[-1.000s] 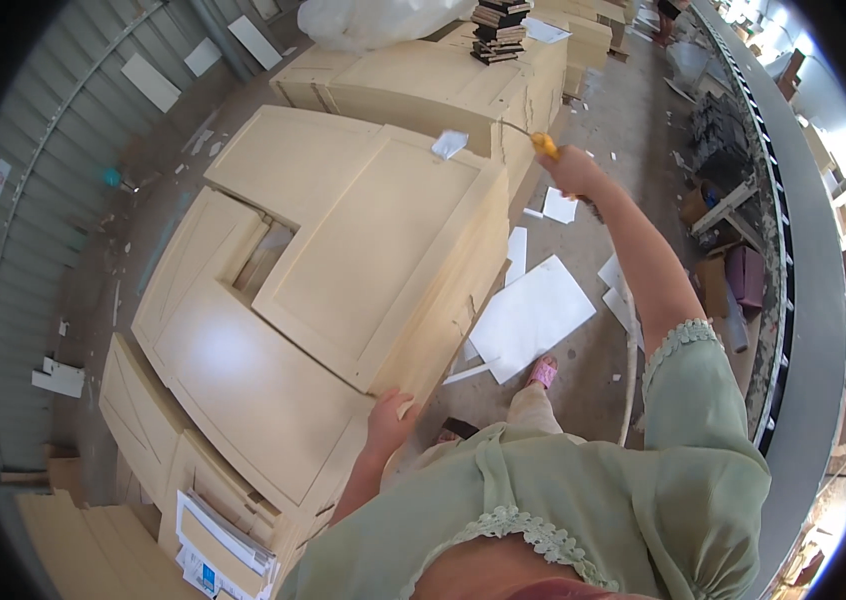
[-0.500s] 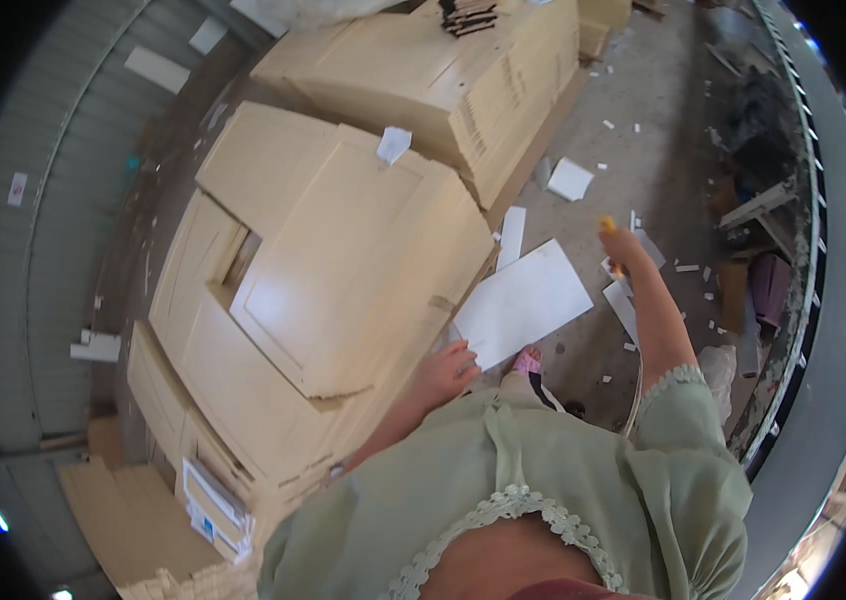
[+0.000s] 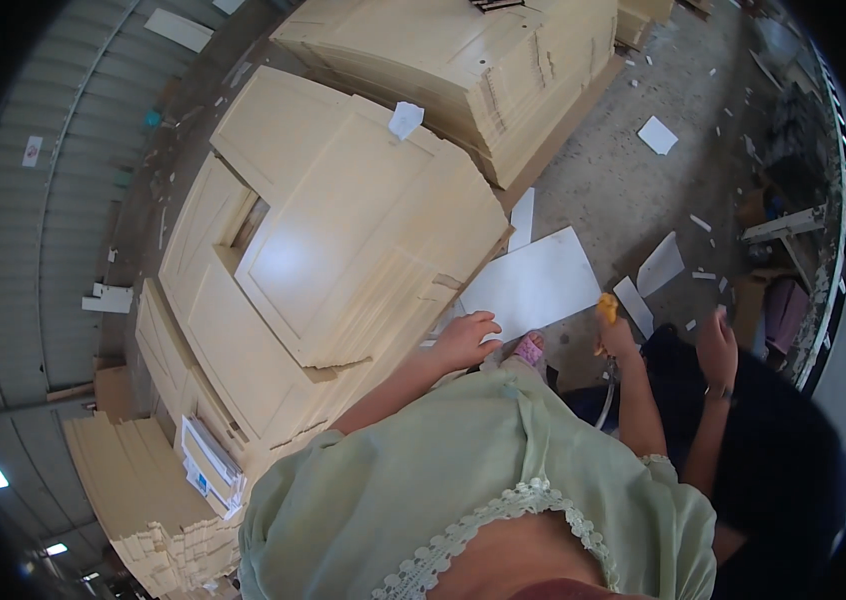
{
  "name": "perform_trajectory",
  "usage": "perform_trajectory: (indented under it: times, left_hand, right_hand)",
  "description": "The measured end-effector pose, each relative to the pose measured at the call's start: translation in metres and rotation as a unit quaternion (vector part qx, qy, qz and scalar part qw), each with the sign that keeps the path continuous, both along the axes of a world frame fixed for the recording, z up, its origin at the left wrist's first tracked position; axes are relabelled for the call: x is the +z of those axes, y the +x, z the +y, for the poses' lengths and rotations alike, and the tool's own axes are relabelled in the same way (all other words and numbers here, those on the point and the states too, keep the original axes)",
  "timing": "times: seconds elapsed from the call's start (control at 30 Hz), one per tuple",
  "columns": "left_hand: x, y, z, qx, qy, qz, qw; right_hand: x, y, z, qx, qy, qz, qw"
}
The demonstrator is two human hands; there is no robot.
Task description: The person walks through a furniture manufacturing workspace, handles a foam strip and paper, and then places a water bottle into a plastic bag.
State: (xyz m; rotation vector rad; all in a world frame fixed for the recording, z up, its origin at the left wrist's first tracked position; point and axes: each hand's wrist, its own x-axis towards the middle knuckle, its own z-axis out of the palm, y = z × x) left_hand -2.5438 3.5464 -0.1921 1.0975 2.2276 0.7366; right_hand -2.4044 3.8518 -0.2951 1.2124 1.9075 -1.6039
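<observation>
My right hand (image 3: 617, 338) is closed around a yellow-orange hand tool (image 3: 607, 306) held upright. A pale hose (image 3: 608, 402) hangs below that hand; the tool's exact kind is too small to tell. To the left, my left hand (image 3: 468, 340) has loosely bent fingers, apart, with nothing in them. It hovers by the near edge of a stack of cream-coloured panels (image 3: 363, 230), the nearest thing to it. Beyond its fingers lies a large white sheet (image 3: 543, 280) on the floor.
Another person in dark clothes (image 3: 773, 420) is close at my right, one hand (image 3: 717, 350) reaching forward. A second panel stack (image 3: 473, 80) stands farther off. White offcuts (image 3: 658, 135) litter the floor. A paper scrap (image 3: 406, 120) lies on the near stack. My foot (image 3: 530, 347) is beside the sheet.
The other person has come into view at my right. My right hand, with the yellow-orange tool, has moved lower and nearer to me. My left hand has shifted slightly right and up.
</observation>
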Motion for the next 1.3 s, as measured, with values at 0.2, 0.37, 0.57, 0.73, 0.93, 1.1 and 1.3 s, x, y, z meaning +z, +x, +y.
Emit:
perform_trajectory:
  times: [0.2,0.37,0.57,0.73,0.93,1.1,1.3]
  left_hand:
    - [-0.011,-0.002,-0.023,0.011,-0.011,0.012,1.000]
    - [-0.004,-0.013,-0.050,-0.011,-0.050,-0.028,0.998]
    - [0.000,-0.018,-0.072,-0.027,0.018,-0.042,0.999]
    - [-0.027,-0.029,-0.119,-0.060,0.009,-0.071,0.996]
    - [-0.081,-0.117,-0.142,0.007,0.027,0.075,0.997]
    - [-0.079,-0.258,-0.096,0.200,0.057,0.174,0.962]
    - [-0.072,-0.357,-0.026,0.329,-0.013,0.182,0.927]
  right_hand:
    - [0.016,0.016,-0.049,0.240,-0.213,-0.102,0.942]
    - [0.001,0.028,-0.099,0.178,-0.109,-0.142,0.968]
    - [-0.012,0.066,-0.100,0.006,0.104,-0.121,0.987]
    - [0.023,0.126,-0.107,-0.242,0.201,-0.090,0.945]
    - [0.017,0.230,-0.206,-0.357,0.172,-0.110,0.911]
    - [0.028,0.248,-0.305,-0.269,0.094,-0.160,0.945]
    - [0.064,0.266,-0.337,-0.341,0.079,-0.232,0.908]
